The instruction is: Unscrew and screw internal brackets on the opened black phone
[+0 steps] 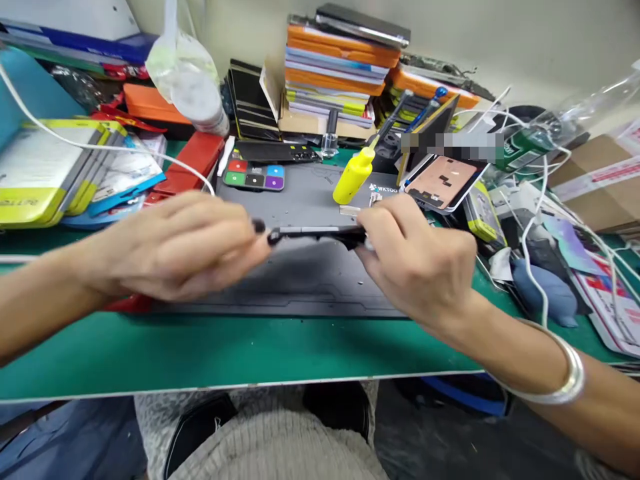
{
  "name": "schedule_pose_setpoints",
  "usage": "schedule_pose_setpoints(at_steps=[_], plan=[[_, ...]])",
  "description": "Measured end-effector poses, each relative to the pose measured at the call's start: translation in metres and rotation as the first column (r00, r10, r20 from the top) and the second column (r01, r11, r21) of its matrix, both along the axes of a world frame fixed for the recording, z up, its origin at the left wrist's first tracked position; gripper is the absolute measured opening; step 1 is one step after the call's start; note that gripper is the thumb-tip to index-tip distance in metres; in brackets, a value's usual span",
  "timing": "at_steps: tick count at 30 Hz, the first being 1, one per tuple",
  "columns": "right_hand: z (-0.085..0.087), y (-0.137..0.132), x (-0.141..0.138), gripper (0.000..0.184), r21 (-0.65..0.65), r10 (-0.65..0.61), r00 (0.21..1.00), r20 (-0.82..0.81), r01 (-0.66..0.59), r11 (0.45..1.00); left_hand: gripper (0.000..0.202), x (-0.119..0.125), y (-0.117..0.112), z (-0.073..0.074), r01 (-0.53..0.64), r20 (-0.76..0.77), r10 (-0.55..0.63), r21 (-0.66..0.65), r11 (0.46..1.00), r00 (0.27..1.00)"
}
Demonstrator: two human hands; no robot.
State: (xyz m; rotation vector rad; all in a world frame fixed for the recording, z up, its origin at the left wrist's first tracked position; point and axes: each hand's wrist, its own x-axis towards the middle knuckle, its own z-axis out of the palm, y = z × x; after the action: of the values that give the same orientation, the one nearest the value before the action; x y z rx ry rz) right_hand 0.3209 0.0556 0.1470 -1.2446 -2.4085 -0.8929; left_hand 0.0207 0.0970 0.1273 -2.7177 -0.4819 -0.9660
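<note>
Object (320,231), thin, mostly black and nearly edge-on to the view, is held level between the two hands, above a dark grey mat (260,293) on the green desk (240,353). A paler grey stretch is seen along its upper edge, and a dark, uneven bit is shown dipping below it beside the right hand (420,260). Its broad faces are turned out of sight, so what it is cannot be told. Both ends are partly covered by fingers, and the left hand (185,247) is softened by blur. A pixelated patch is laid over the area above the pinkish panel (443,181), and the cardboard box (595,180) is cut off by the right edge of the view. The left grip is pressed together, the object's left end being pinched at the dark-nailed thumb and forefinger, the other fingers curled in. By the right grip, the opposite end is pinched between thumb and bent fingers; how far these reach around behind cannot be made out.
</note>
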Motion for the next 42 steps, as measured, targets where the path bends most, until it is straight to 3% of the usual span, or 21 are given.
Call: schedule_pose_setpoints(at_steps=[6, 10, 13, 16, 19, 21, 31, 37, 42], plan=[[-0.004, 0.009, -0.005, 0.021, -0.073, -0.047, 0.998, 0.043, 0.051, 0.996, 0.028, 0.004, 0.013, 0.008, -0.059, -0.014, 0.058, -0.106, 0.993, 0.998], [0.009, 0.016, 0.002, 0.013, -0.201, -0.034, 0.997, 0.066, 0.047, 0.978, 0.032, -0.008, 0.016, 0.013, -0.189, -0.093, 0.177, -0.141, 0.972, 0.980], [0.026, 0.014, 0.008, 0.044, -0.321, 0.060, 0.997, 0.057, -0.039, 0.946, 0.062, -0.018, 0.004, 0.010, -0.260, -0.122, 0.248, -0.094, 0.961, 0.961], [0.032, 0.002, 0.010, 0.065, -0.480, 0.139, 0.988, 0.061, -0.093, 0.872, 0.063, -0.018, -0.023, -0.004, -0.288, -0.138, 0.267, -0.172, 0.942, 0.954], [0.023, -0.013, 0.008, 0.056, -0.658, 0.181, 0.983, 0.042, -0.109, 0.745, 0.047, -0.014, -0.048, -0.021, -0.277, -0.151, 0.242, -0.304, 0.911, 0.959], [0.014, -0.019, 0.007, 0.053, -0.709, 0.187, 0.982, 0.025, -0.115, 0.696, 0.044, -0.012, -0.058, -0.029, -0.276, -0.161, 0.233, -0.354, 0.893, 0.959], [-0.013, -0.022, 0.015, 0.044, -0.608, 0.204, 0.978, -0.031, -0.181, 0.773, 0.039, -0.004, -0.065, -0.045, -0.306, -0.129, 0.279, -0.315, 0.898, 0.952], [-0.018, -0.023, 0.018, 0.041, -0.549, 0.198, 0.980, -0.031, -0.182, 0.816, 0.014, -0.010, -0.073, -0.052, -0.120, -0.038, 0.113, -0.318, 0.941, 0.993], [-0.020, -0.021, 0.018, 0.039, -0.537, 0.208, 0.977, -0.057, -0.205, 0.819, 0.025, -0.008, -0.082, -0.062, -0.144, -0.064, 0.130, -0.358, 0.923, 0.989]])
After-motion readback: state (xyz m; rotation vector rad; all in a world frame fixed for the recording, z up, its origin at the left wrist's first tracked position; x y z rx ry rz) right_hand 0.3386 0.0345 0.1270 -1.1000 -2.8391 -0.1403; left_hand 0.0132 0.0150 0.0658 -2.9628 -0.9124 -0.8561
